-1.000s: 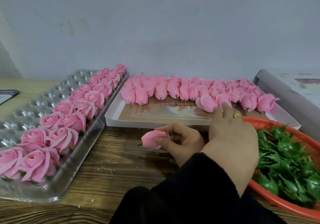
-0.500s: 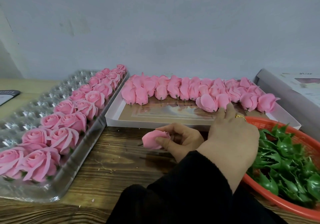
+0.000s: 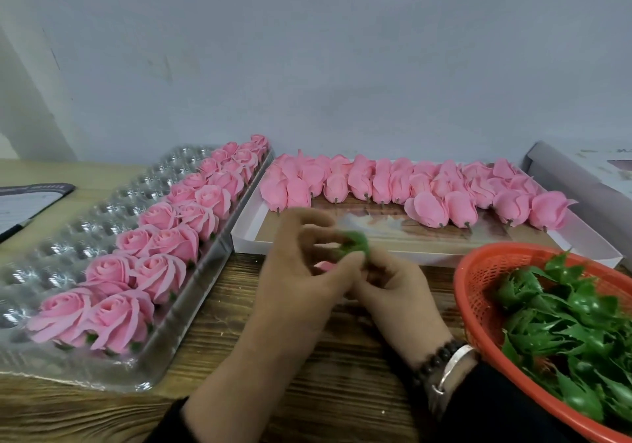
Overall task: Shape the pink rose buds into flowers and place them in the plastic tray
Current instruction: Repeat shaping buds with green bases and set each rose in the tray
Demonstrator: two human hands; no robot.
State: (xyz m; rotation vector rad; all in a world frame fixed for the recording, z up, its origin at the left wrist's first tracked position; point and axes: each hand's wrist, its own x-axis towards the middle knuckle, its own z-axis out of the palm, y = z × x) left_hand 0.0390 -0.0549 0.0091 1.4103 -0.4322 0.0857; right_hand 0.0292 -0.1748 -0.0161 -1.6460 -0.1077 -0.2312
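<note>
Both hands [image 3: 337, 271] pinch a pink bud [image 3: 325, 266] and green calyx [image 3: 355, 244] between them.

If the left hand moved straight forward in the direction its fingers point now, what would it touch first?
Most likely the white box that holds the closed pink buds. The left hand points up and away, towards the box's near edge, with bare wood between. Depth is hard to judge here.

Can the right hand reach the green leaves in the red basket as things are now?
Probably yes. The basket lies open just beside the right hand, with nothing between. But that hand now grips a green piece together with the left hand.
</note>
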